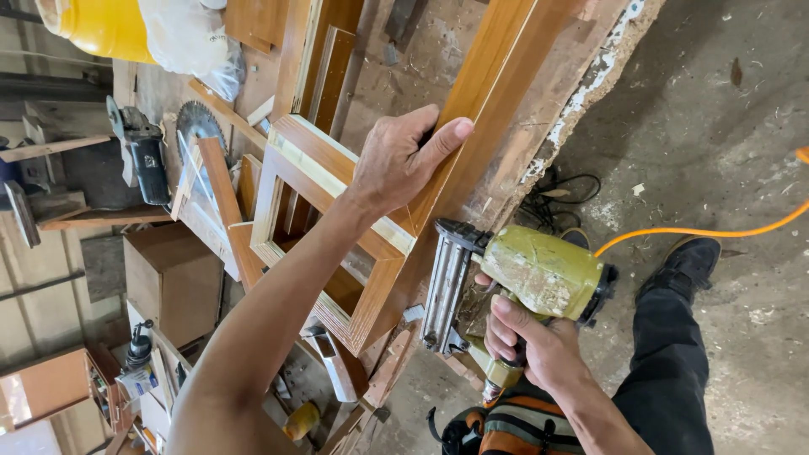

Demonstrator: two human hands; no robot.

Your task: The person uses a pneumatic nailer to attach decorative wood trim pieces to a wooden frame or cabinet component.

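Note:
My left hand [403, 157] grips a long brown wooden strip [489, 80] and presses it against a rectangular wooden frame [299, 160] lying on the workbench. My right hand [535, 341] is closed round the handle of a worn yellow-green pneumatic nail gun [539, 274]. The gun's metal magazine and nose [444, 291] rest against the edge of the frame, just below my left hand. An orange air hose [699, 232] runs from the gun across the floor to the right.
A circular saw [160, 139] with a toothed blade lies at the left of the bench. Wood offcuts, a brown box [173, 278], a yellow container [101, 25] and black cables [560, 198] surround it. My dark trouser leg and shoe [687, 265] stand on the concrete floor.

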